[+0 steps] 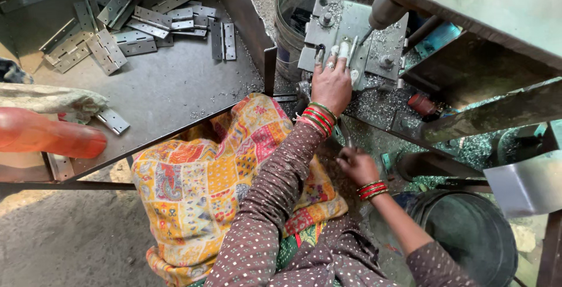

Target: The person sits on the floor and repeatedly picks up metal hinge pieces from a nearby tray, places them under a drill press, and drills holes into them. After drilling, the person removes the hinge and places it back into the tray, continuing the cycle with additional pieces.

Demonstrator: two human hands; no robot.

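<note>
Left hand (331, 82): fingers extended flat, pressing a small metal piece (345, 50) onto the grey jig plate (351, 29) beneath the drill spindle (383, 12). Right hand (357, 165): closed low beside the lap; contents cannot be determined. Loose hinges (134, 20) lie piled on the counter (164, 94) to the left.

Hinges (126, 20): dull grey metal, smooth. Tray (170, 94): matt dark sheet metal. Jig plate (351, 35): bare metal, dusted with shiny shavings. Lap cloth (211, 181): printed patchwork fabric. Bangles (319, 117): glossy red and green.
</note>
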